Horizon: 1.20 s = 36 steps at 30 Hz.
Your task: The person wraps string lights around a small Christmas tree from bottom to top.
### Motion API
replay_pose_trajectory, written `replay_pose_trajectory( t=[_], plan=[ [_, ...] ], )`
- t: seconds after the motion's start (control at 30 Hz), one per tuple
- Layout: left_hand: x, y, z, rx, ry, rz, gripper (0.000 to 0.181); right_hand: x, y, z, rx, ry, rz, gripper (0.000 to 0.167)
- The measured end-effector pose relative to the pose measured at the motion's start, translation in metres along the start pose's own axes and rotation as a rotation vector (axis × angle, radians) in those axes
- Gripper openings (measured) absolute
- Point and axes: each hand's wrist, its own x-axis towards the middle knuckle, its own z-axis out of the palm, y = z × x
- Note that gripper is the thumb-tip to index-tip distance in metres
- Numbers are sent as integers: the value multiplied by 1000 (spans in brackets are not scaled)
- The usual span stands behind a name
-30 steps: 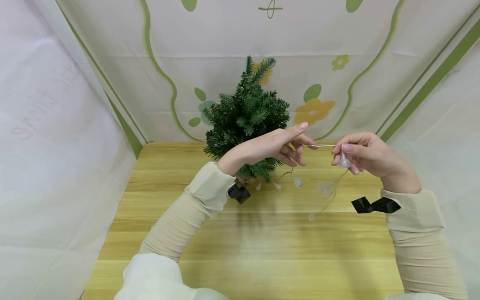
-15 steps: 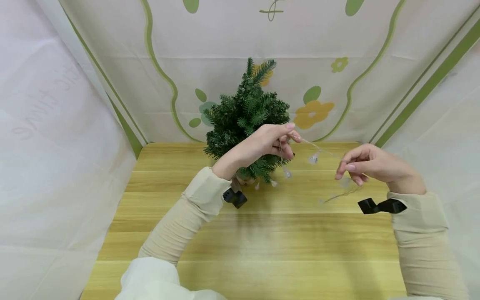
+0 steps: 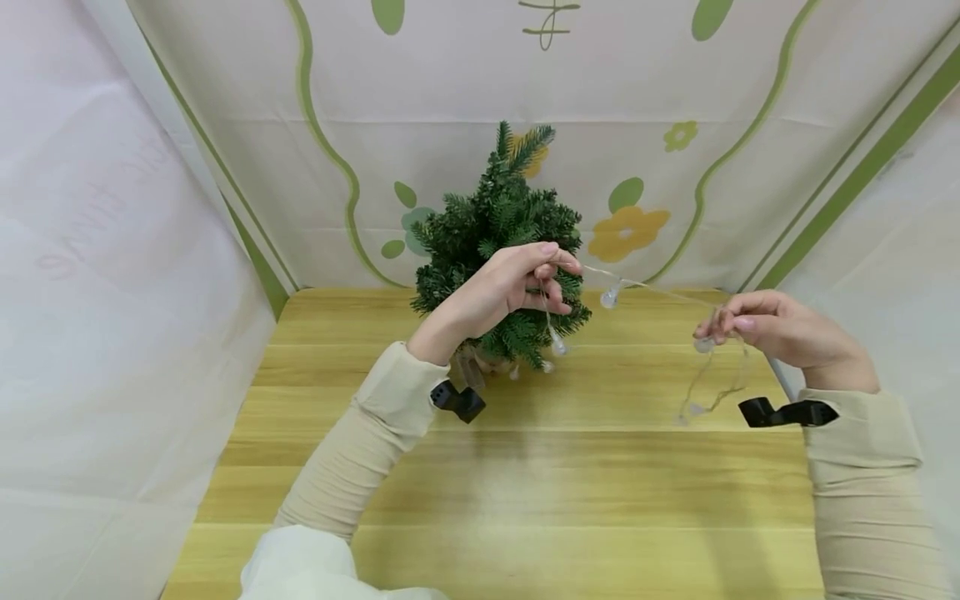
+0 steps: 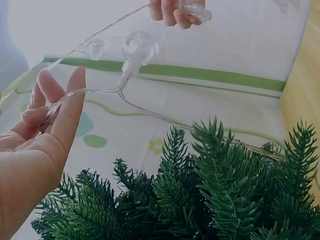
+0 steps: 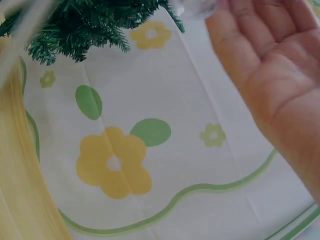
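Note:
A small artificial Christmas tree [image 3: 502, 217] stands at the back of the table, its lower part partly behind my left hand [image 3: 510, 283]. With the fingers of that hand I hold the clear wire of a string of fairy lights [image 3: 610, 297]. From there one stretch hangs down beside the tree's lower branches, and another runs across to my right hand [image 3: 795, 333]. My right thumb and fingers pinch the wire near a clear bulb [image 3: 703, 343]; a loose loop dangles below. Close up in the left wrist view, a drop-shaped bulb [image 4: 140, 47] hangs between hand and tree.
The wooden table [image 3: 585, 500] reaches toward the person. Behind it hangs a white cloth backdrop [image 3: 420, 75] with printed flowers, and a white cloth side [image 3: 97, 333] closes off the left. Black wrist camera mounts [image 3: 787, 413] sit at both cuffs.
My right hand has moved right and slightly down, my left hand a little left. The wire between them has become longer, with a bulb now hanging in that stretch.

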Motion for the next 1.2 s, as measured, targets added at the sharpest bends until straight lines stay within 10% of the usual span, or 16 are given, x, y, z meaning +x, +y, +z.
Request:
replay_pose_trajectory(
  t=[0.27,0.67,1.2],
  plan=[
    [-2,-4,-1,86,9,-82,40,14,-11,11,282,176,-130,49],
    [-6,-6,-7,411,-50,-114,28,37,-24,28,283,197,-167,48],
    [-30,-1,-14,51,285,144,23,41,-26,31,232,92,-98,44]
  ],
)
